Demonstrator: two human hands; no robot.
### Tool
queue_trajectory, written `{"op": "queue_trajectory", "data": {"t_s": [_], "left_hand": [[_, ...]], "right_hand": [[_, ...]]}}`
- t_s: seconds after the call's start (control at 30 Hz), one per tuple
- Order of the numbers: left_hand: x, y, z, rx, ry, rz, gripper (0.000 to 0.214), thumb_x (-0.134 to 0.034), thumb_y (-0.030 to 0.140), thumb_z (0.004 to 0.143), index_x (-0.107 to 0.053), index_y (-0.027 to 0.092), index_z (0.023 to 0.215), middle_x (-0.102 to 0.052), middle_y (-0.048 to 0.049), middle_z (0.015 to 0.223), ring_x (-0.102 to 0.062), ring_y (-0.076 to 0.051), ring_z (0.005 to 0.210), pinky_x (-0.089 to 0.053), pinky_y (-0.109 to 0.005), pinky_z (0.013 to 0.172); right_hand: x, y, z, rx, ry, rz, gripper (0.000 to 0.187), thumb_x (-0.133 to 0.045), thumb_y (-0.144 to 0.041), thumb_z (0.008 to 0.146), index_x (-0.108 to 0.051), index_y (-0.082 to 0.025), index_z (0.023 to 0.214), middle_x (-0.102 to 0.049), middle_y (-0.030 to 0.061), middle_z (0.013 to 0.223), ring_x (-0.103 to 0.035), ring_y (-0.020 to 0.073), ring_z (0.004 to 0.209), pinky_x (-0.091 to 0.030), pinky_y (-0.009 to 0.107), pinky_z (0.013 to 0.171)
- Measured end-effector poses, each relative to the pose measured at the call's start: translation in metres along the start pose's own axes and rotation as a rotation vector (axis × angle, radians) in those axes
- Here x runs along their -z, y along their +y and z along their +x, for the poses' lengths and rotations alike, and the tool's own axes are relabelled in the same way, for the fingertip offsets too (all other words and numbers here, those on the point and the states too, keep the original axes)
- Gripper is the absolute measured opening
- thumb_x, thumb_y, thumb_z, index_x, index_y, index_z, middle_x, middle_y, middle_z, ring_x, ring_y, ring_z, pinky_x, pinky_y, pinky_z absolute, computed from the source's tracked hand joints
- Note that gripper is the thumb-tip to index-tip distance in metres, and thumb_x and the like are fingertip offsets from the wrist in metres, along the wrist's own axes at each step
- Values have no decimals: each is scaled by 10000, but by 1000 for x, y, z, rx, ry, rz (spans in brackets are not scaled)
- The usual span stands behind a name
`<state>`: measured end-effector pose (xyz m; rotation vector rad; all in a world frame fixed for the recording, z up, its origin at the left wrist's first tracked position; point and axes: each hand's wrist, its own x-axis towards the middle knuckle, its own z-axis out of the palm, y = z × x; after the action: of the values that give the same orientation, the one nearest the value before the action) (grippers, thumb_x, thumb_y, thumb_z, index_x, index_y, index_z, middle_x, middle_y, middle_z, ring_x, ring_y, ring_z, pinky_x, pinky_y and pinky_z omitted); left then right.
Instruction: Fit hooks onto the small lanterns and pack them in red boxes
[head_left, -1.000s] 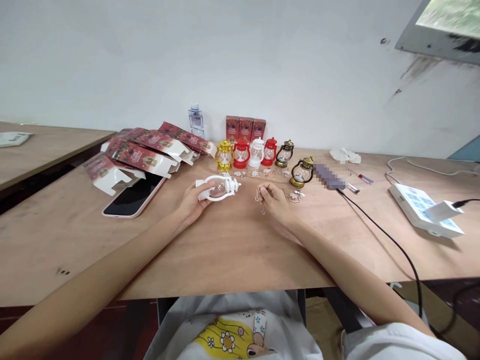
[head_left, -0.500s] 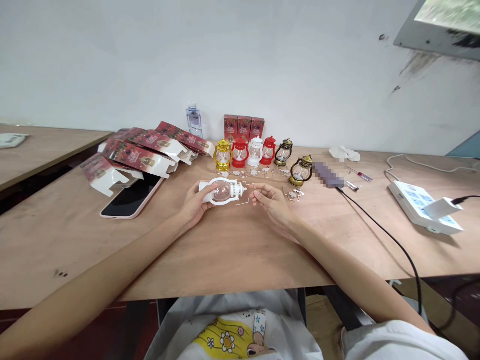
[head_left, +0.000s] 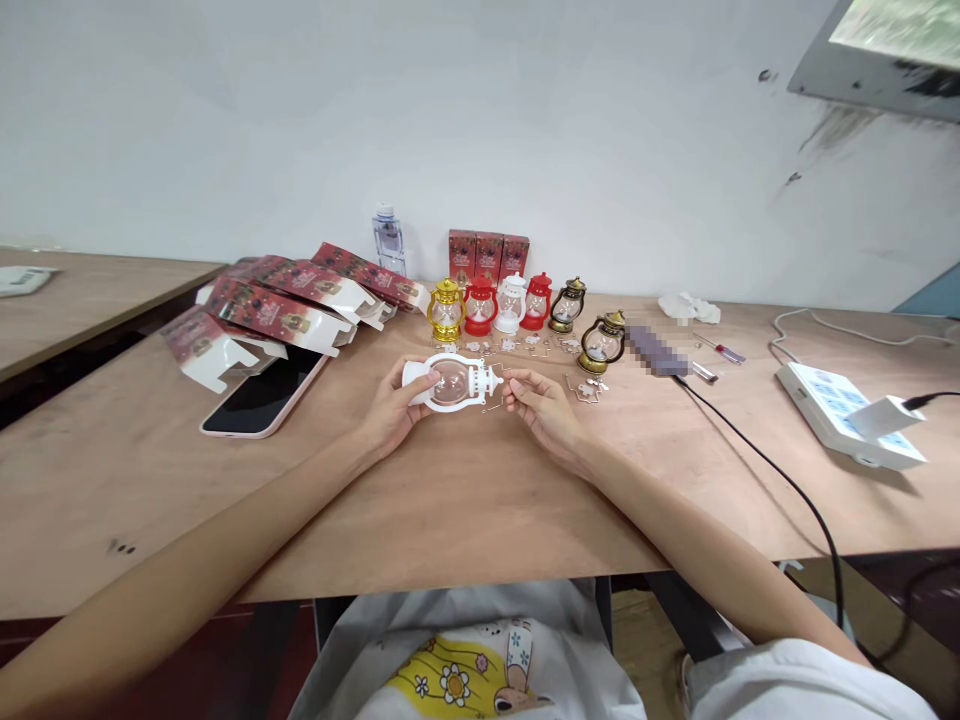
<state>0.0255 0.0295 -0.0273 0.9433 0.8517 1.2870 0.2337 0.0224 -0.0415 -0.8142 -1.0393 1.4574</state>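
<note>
My left hand [head_left: 395, 410] is closed around the base of a small white lantern [head_left: 452, 383] with a clear globe, held on its side with its pointed top facing right. Between the thumb and fingers of my right hand [head_left: 538, 408] is a thin bent wire handle [head_left: 495, 407], close around the lantern's top. Whether the wire's ends touch the lantern's side lugs is too small to tell. Behind my hands stand a gold lantern [head_left: 446, 312], red lanterns [head_left: 480, 306], another white lantern [head_left: 510, 304] and bronze lanterns [head_left: 602, 343]. Loose wire handles [head_left: 589, 388] lie in front of them.
Red printed boxes [head_left: 277, 315] are heaped at the left, partly over a phone [head_left: 262, 395]. Three upright boxes [head_left: 489, 255] and a bottle [head_left: 388, 240] stand by the wall. At right are a screwdriver [head_left: 727, 353], a crumpled tissue [head_left: 690, 307], a black cable [head_left: 765, 462] and a power strip [head_left: 847, 412].
The white lantern has shifted slightly to the right, so its top now sits deeper within the wire handle. My right hand has stayed nearly in place, still pinching the wire.
</note>
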Motion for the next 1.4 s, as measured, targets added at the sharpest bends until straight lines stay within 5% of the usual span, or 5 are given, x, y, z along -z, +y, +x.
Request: {"op": "queue_trajectory", "data": {"t_s": [0.63,0.83,1.4], "left_hand": [[-2,1,-4,18,-119,-18,385,-808,204,581,-555,210,871,-636,26,877,-634,-144,793,-590,-309,678],[0,2,-3,46,-106,-66,361,-787,192,597,-555,202,873,-635,20,868,-638,-151,785,-592,-389,744],[0,3,-4,56,-99,-16,373,-803,204,559,-566,190,847,-625,14,842,-621,-140,727,-595,-310,619]], "right_hand": [[3,3,4,49,83,3,331,-811,-355,573,-635,-192,801,-590,-26,695,-531,85,641,-465,233,603],[2,2,3,54,95,-8,341,-801,-373,588,-623,-194,817,-589,-25,691,-529,91,641,-459,240,608],[1,-5,-3,195,86,-331,311,-709,-481,704,-589,-194,699,-593,-30,594,-494,90,537,-415,240,545]]}}
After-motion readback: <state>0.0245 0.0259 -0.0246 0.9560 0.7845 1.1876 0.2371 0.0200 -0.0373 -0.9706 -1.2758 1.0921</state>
